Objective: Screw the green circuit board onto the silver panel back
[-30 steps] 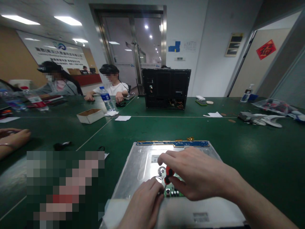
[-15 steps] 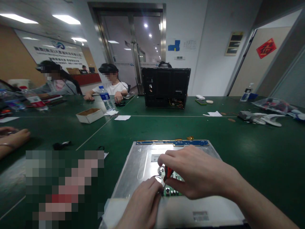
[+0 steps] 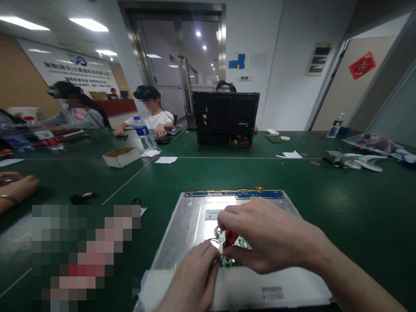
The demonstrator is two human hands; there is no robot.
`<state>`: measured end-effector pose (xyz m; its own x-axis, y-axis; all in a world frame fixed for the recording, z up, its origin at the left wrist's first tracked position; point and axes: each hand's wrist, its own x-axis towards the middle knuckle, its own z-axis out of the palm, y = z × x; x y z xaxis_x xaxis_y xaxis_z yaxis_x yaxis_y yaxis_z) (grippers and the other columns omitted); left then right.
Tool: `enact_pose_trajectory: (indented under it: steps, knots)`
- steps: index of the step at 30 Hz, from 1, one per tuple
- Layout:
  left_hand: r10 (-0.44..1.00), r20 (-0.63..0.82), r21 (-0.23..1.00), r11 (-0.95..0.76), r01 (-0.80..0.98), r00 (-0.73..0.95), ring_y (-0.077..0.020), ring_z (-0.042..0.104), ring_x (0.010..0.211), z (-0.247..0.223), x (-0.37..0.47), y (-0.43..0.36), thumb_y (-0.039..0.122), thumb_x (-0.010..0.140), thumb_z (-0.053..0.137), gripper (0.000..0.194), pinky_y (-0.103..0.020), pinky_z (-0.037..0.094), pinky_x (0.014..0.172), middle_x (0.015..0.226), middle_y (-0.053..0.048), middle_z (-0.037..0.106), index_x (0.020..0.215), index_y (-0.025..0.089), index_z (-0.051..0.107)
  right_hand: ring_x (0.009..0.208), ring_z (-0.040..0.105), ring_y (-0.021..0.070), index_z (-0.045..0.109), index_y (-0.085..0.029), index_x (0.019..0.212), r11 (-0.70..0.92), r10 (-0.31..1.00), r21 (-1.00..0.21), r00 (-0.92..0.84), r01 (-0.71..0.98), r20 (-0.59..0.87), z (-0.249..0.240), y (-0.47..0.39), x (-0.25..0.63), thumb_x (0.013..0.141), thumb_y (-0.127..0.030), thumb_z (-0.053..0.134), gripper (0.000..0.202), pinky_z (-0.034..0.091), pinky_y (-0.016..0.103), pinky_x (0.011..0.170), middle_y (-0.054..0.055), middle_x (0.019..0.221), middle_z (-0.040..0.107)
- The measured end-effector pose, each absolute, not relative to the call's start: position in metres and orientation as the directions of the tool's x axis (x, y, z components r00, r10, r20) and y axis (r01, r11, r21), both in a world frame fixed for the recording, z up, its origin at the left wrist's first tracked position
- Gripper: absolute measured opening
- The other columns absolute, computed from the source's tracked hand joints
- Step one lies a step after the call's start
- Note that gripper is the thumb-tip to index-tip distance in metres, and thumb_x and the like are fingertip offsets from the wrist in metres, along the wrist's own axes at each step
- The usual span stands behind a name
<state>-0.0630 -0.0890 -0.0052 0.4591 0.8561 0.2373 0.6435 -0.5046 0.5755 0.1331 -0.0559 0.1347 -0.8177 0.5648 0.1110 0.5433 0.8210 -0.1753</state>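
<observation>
A silvery metal panel (image 3: pixel 177 234) lies on the green table in front of me, with a blue circuit strip (image 3: pixel 234 194) along its far edge. On it sits a green circuit board (image 3: pixel 242 242), partly covered by my hands. My right hand (image 3: pixel 263 236) grips a red and black screwdriver (image 3: pixel 230 237), held tilted over the board's left part. The fingers of my left hand (image 3: pixel 198 268) are pressed together at the board's left edge, by the tool's lower end; what they hold, if anything, is hidden.
Across the green table (image 3: pixel 156 180) stands a black monitor casing (image 3: pixel 225 119), a person behind it. A small open box (image 3: pixel 121 157) and a bottle (image 3: pixel 143 132) are left of it. Another person's hand (image 3: pixel 19 190) rests at the far left. Pliers-like grey items (image 3: pixel 354 160) lie right.
My right hand has shifted very slightly on the red and black screwdriver. The panel and my left hand look nearly unmoved; the whole view has drifted a little.
</observation>
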Motion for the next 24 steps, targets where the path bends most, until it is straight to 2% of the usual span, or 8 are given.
enact_pose_trajectory:
  steps: [6,12,16,19,24]
  knots:
    - [0.857,0.235,0.587,-0.501,0.636,0.458,-0.0219,0.059,0.083,-0.0014,-0.0625,-0.0888,0.014,0.086,0.043,0.016,-0.03,0.048,0.073,0.089,-0.008,0.062,0.09,0.02,0.058,0.06,0.047,0.0122,0.052,-0.018,0.089,0.833,0.547,-0.164,-0.832,0.529,0.094,0.1352,-0.0571,0.1315,0.081,-0.023,0.052,0.009,0.024,0.027,0.05,0.002,0.078,0.061]
    - [0.857,0.202,0.573,-0.496,0.652,0.474,-0.0222,0.058,0.085,-0.0059,-0.0641,-0.089,0.013,0.088,0.038,0.017,-0.033,0.047,0.074,0.094,-0.009,0.061,0.091,0.019,0.054,0.06,0.049,0.0129,0.053,-0.02,0.085,0.799,0.598,-0.147,-0.795,0.583,0.099,0.1317,-0.0541,0.1282,0.087,-0.032,0.053,0.012,0.023,0.027,0.05,0.0,0.073,0.063]
    - [0.859,0.19,0.565,-0.491,0.663,0.475,-0.0225,0.057,0.085,-0.007,-0.0641,-0.0892,0.013,0.089,0.038,0.017,-0.033,0.046,0.072,0.093,-0.009,0.06,0.091,0.019,0.053,0.065,0.048,0.0134,0.052,-0.018,0.09,0.826,0.56,-0.159,-0.819,0.541,0.122,0.1333,-0.0565,0.1324,0.081,-0.029,0.055,0.014,0.027,0.026,0.05,0.004,0.087,0.061]
    - [0.859,0.199,0.55,-0.496,0.672,0.471,-0.0218,0.058,0.081,-0.0056,-0.063,-0.089,0.012,0.088,0.037,0.017,-0.032,0.045,0.069,0.088,-0.008,0.06,0.087,0.019,0.053,0.064,0.046,0.0125,0.051,-0.017,0.093,0.825,0.558,-0.18,-0.824,0.536,0.102,0.1356,-0.0567,0.1331,0.078,-0.022,0.055,0.017,0.027,0.026,0.05,0.004,0.09,0.06]
    - [0.862,0.196,0.561,-0.49,0.667,0.468,-0.0215,0.058,0.082,-0.0017,-0.0612,-0.0895,0.011,0.087,0.038,0.018,-0.031,0.046,0.069,0.089,-0.008,0.06,0.087,0.019,0.054,0.065,0.05,0.0125,0.052,-0.019,0.098,0.802,0.592,-0.181,-0.799,0.569,0.11,0.1354,-0.0531,0.1296,0.085,-0.022,0.054,0.013,0.026,0.026,0.051,0.001,0.085,0.063]
